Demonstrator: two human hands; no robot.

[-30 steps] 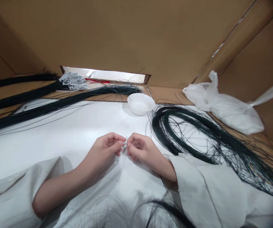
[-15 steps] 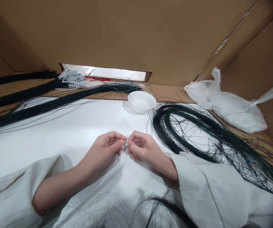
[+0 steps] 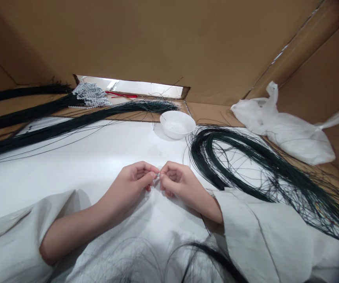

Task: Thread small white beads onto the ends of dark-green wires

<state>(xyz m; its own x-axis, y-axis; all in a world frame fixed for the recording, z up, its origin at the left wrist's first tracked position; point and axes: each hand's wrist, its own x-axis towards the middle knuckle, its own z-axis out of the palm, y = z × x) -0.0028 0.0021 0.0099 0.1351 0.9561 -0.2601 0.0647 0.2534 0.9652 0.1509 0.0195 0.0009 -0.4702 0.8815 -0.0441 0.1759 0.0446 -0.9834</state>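
My left hand (image 3: 137,177) and my right hand (image 3: 177,179) meet fingertip to fingertip low over the white tabletop (image 3: 98,153). Between them shows a short bit of thin dark cord (image 3: 158,175), pinched by thumb and forefinger on both sides. Its exact ends are hidden by the fingers. A dark strand (image 3: 205,225) hangs below my right wrist. Beyond the hands sits a white bowl (image 3: 177,127) with small pale bits inside, too small to name. A looped bundle of dark green-black cords (image 3: 240,147) lies to the right of my right hand.
Long bundles of dark cord (image 3: 54,129) stretch across the left. One ends in a cluster of white beaded tips (image 3: 91,94), beside red strips (image 3: 122,95). A knotted white plastic bag (image 3: 299,135) lies at right. Cardboard walls (image 3: 157,43) enclose the back and sides.
Both hands keep the same pinch, almost unmoved. The view has shifted slightly, so the bowl, bag and bundles appear a little farther right and higher.
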